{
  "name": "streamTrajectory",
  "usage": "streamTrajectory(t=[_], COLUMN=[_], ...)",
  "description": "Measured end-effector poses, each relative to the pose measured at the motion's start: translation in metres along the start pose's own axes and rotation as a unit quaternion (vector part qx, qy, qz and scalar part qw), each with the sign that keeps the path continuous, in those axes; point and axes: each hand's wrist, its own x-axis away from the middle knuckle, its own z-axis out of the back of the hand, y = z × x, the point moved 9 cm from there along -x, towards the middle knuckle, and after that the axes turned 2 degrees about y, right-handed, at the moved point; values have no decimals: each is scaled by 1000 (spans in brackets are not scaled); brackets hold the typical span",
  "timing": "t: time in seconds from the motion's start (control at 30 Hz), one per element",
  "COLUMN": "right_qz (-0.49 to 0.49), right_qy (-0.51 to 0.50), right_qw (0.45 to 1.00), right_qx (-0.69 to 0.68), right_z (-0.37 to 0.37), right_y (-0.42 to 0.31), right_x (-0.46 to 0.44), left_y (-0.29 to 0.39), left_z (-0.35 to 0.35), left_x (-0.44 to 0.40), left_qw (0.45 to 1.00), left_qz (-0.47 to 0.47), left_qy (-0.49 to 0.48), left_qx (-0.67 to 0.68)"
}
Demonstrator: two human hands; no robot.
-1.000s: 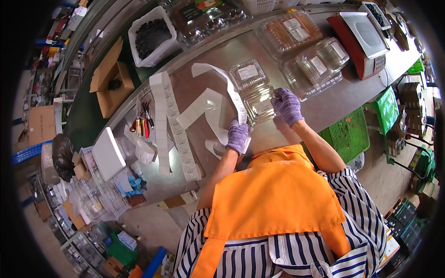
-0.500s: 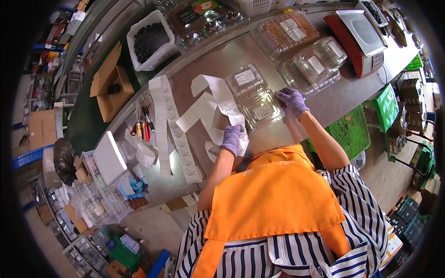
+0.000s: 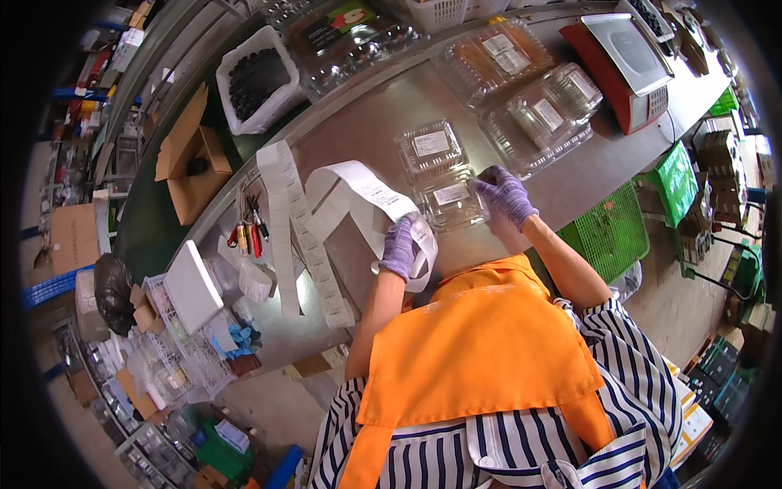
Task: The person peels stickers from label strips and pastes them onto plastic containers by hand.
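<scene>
A strip of labels [image 3: 366, 183] is held in the left hand [image 3: 399, 248], just left of the frame's center, above a metal table [image 3: 350, 106]. Its lower end is pinched in the gloved fingers, while the rest is looped up and to the left. Beside it, a small clear box [image 3: 453, 204] is met at its right edge by the fingertips of the right hand [image 3: 505, 196]; whether the box is gripped there cannot be told.

The table's near edge is bordered by an orange apron [image 3: 481, 350], and only a narrow band of metal is left between apron and box. Wider room is given by a stretch of metal at upper center, bounded by the table's raised far edge, and by another running toward the right. Leftward, the space is closed in by long label strips [image 3: 281, 228].

The held strip is white, curled and marked with small dark print. The box is transparent and ridged, its lid topped with a white label; its contents are blurred by glare. Just behind it is set a second labeled box [image 3: 430, 148].

Farther out, larger clear containers [image 3: 493, 61] and a red scale [image 3: 623, 73] are seen at upper right. A green crate [image 3: 611, 232] is placed beyond the table's edge at right.
</scene>
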Motion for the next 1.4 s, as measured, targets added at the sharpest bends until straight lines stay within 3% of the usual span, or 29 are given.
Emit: streamTrajectory(t=[0.03,0.07,0.1,0.17,0.2,0.3,0.33,0.43,0.47,0.5,0.53,0.6,0.67,0.7,0.8,0.83,0.9,1.0,1.03,1.1,1.17,1.2,1.27,1.3,1.37,1.4], right_qz=[9,-114,-142,-189,-165,-113,-126,4,26,65,67,111,89,-63,-91,-90,-85,-110,-149,-199,-256,-165,-66,-65,121,104], right_qy=[13,-68,-112,-194,-210,-228,-235,-125,-125,-28,24,91,175,137,177,224,225,208,125,89,172,-71,-201,-85,-83,-133], right_qw=[1000,982,954,860,842,827,834,847,833,823,799,744,827,685,672,715,726,742,755,802,801,785,831,920,936,933], right_qx=[-1,-135,-238,-432,-468,-502,-484,-517,-538,-564,-597,-653,-526,-713,-714,-656,-644,-628,-626,-556,-513,-593,-515,-377,-320,-318], right_z=[2,-10,-21,-43,-46,-52,-49,-13,7,42,66,110,138,130,146,158,165,164,151,138,120,83,53,42,10,-9], right_y=[-1,8,9,10,12,4,5,-20,-26,-40,-12,30,84,74,65,55,57,58,68,88,117,119,94,41,-52,-65], right_x=[1,8,12,15,10,8,11,0,-8,-10,-35,-72,-102,-82,-79,-69,-77,-67,-66,-45,-20,-32,-1,24,47,53], left_y=[-1,0,0,-6,-5,-6,4,8,5,0,-5,-1,4,6,12,15,26,31,35,36,42,46,39,34,27,30], left_z=[0,-6,-13,-18,-17,-12,-15,-30,-25,-30,-36,-32,-30,-34,-47,-49,-60,-57,-51,-30,-30,-35,-26,-20,-21,-25], left_x=[-1,4,10,4,1,-3,0,4,-3,4,13,15,14,14,19,22,30,40,41,27,38,44,23,9,-4,2], left_qw=[999,999,999,1000,999,979,895,838,897,964,987,987,990,989,983,981,975,991,993,991,982,972,948,923,862,868], left_qz=[-19,2,23,-11,-23,-58,-162,-214,-186,-94,-3,-22,-36,-38,-42,-45,-51,-75,-87,-98,-103,-115,-182,-227,-316,-302], left_qy=[26,33,40,-21,-28,-63,-70,-120,-151,-169,-157,-157,-137,-145,-178,-188,-210,-102,-67,-26,13,20,-27,-52,-73,-53], left_qx=[27,2,-23,-11,-4,-187,-409,-487,-372,-184,16,10,-8,-3,18,31,58,43,34,-91,-159,-203,-260,-305,-390,-391])
